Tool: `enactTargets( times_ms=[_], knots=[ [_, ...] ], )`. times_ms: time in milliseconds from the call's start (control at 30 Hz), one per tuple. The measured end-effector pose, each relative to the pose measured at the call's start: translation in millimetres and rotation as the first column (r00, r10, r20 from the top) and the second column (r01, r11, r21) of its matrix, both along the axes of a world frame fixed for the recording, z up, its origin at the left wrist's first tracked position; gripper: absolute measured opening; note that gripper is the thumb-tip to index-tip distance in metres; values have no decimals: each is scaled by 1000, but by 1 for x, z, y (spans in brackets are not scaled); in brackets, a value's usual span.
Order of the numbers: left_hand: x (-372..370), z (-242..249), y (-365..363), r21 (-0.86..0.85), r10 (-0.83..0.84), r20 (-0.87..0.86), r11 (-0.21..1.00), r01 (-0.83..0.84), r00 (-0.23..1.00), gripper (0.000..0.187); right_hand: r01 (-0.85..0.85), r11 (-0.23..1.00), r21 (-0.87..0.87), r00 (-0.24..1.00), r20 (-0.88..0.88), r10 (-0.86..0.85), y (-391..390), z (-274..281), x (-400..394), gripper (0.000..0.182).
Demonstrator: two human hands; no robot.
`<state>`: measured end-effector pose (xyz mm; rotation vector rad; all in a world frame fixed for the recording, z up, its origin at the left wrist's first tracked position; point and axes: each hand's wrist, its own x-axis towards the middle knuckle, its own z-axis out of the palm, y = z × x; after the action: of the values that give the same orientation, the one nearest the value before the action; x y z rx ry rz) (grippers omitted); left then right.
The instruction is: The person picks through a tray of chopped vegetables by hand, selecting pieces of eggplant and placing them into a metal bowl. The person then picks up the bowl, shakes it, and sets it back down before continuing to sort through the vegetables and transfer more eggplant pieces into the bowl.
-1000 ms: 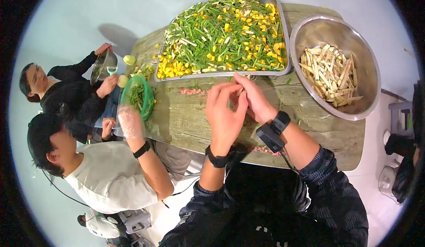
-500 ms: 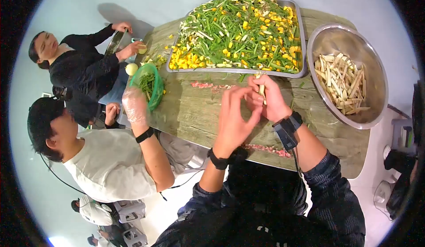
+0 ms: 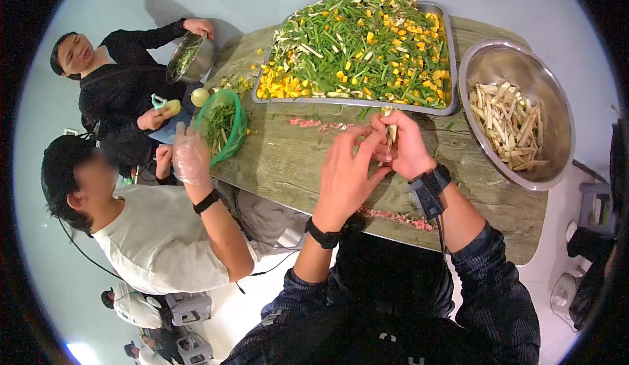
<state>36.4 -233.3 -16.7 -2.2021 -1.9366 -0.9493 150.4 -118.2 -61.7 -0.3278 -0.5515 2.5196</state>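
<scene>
My right hand grips a small bunch of pale vegetable strips, held upright just in front of the metal tray. My left hand is beside it, fingers spread and fingertips touching the right hand near the strips. Both hands hover over the wooden table. The tray is heaped with chopped green stalks and yellow cubes. A steel bowl at the right holds more pale strips.
Two people sit at the table's left end. One wears a plastic glove next to a green basket of greens. The other holds a steel bowl and a peeler. Pink scraps lie at the table's near edge.
My hands lifted the strips slightly and shifted right towards the tray. The person in black raised the steel bowl and brought the peeler hand back.
</scene>
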Motion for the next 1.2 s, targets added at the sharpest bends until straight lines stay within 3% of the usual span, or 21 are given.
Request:
enactTargets(
  times_ms=[167, 233, 267, 333, 433, 633, 767, 867, 933, 1100, 1200],
  knots=[
    [2, -5, -8, 5, 15, -61, 1000, -15, 998, 60, 25, 999, 32, 997, -70, -23, 4, -6, 1, 24],
    [4, -7, -12, -72, 79, -102, 994, -86, 992, 38, 16, 1000, 10, 996, -86, -15, 4, -6, 0, 25],
    [6, -8, -13, -73, 74, -102, 994, -82, 992, 38, 21, 1000, 9, 996, -86, -20, 4, -6, 0, 25],
    [13, -12, -13, 9, 193, -1, 981, -193, 981, 22, 31, 999, -12, 992, -119, -32, 3, -4, 0, 25],
    [20, -15, -12, 16, 244, 43, 969, -245, 969, 17, 77, 997, -15, 985, -156, -79, 4, -8, -1, 24],
    [30, -17, -4, -13, 304, 75, 953, -304, 950, 16, 166, 986, -29, 983, -69, -168, 0, 3, 0, 24],
    [30, -11, 0, -49, 309, 101, 951, -306, 946, 16, 190, 980, -58, 976, -101, -195, 2, 1, 1, 25],
    [13, -9, -1, -97, 196, 165, 978, -182, 967, 20, 127, 991, -29, 982, -138, -130, 4, -4, 3, 24],
    [-11, 1, 4, -204, 290, 57, 940, -274, 955, 24, 108, 994, 2, 993, 39, -108, 4, -4, 1, 23],
    [-86, 9, 62, -100, 336, -43, 936, -339, 941, 18, 20, 993, 117, 999, 25, -24, 2, -7, -2, 22],
    [-107, 19, 95, 5, 242, -115, 970, -243, 963, 17, 32, 991, 126, 998, 44, -38, 1, -6, -2, 22]
  ],
)
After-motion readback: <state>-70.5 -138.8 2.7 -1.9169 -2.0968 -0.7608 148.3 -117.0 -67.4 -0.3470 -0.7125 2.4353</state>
